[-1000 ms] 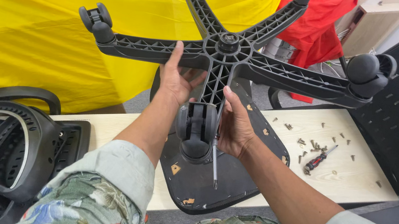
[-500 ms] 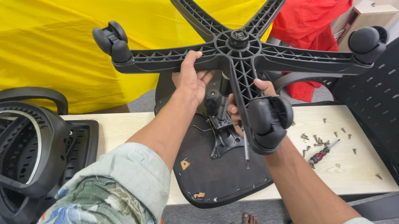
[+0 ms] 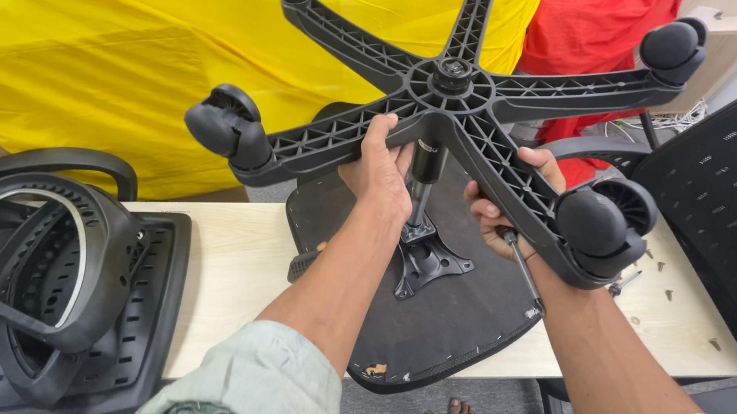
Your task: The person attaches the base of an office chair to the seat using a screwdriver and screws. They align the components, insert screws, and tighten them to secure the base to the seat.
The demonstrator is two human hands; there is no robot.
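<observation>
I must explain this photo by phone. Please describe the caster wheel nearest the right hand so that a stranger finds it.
Find the black five-armed chair base held up before the yellow cloth. Follow its lower-right arm, gripped by the right hand, to the caster. It looks biggest and overlaps the right forearm.

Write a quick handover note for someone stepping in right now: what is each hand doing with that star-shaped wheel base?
Left hand: gripping one arm of the black five-arm wheel base.
Right hand: gripping the neighbouring arm, with a thin metal tool in its fingers.
The base's centre column stands on the metal plate under the upturned seat on the table.
Done: all visible castors fitted, column at the plate.
Left: whether the column is fully seated cannot be told.
</observation>
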